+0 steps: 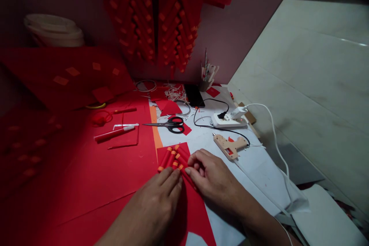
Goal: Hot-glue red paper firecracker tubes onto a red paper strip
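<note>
Small red paper rolls (165, 158) with orange bands at their ends lie in slanted rows on a red paper strip (198, 211). My left hand (160, 196) rests over the lower rolls, fingers pressed together at a roll's end; its palm and thumb are hidden. From the right, my right hand (211, 171) curls its fingers, thumb and forefinger pinched at the upper end of another red paper roll (188, 180). Black-handled scissors (170, 124) lie beyond the rolls with their blades pointing left. A beige glue gun (229, 146) rests on its side to the right of my right hand.
A white power strip (229, 120) with plugs and cords sits at the right. At the back are a phone (194, 96), a pen cup (205, 84) and paper shreds (175, 93). A red marker (113, 133) lies left. Finished roll strings (175, 30) hang behind the table.
</note>
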`<state>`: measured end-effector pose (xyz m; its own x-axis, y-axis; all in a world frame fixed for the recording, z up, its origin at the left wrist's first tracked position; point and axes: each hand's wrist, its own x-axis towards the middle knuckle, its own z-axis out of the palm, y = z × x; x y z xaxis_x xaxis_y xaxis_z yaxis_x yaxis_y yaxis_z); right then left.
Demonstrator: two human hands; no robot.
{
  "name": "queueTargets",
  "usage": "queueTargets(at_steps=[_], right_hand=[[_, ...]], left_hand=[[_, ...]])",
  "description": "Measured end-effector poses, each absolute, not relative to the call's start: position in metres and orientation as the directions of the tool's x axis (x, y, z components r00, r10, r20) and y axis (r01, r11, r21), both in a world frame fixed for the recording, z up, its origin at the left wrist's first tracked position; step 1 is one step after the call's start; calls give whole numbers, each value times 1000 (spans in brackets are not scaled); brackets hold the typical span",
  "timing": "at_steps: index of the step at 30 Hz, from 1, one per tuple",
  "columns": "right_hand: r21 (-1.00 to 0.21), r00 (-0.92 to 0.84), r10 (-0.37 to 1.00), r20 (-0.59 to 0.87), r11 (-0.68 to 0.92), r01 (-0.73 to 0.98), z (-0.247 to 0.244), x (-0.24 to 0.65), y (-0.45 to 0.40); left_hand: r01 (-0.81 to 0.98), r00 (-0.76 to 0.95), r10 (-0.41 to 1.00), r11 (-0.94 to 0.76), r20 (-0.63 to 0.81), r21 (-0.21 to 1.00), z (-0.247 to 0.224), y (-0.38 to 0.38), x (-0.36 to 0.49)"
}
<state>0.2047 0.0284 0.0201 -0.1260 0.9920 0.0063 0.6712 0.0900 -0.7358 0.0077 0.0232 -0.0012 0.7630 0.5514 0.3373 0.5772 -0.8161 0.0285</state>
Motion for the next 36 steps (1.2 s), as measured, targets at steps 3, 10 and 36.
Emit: queueTargets(at_steps=[3, 10, 36], right_hand=[[-752, -50, 998, 42, 65, 656, 24, 208, 31], [-726, -88, 993, 74, 115, 678, 24, 211, 30], [-693, -168, 986, 21, 136, 708, 17, 203, 24]], left_hand=[[585, 740, 573, -807, 353, 84, -6, 24, 5], [552, 744, 562, -822, 362, 140, 3, 29, 3], [585, 779, 590, -806, 211, 92, -3, 24, 5]])
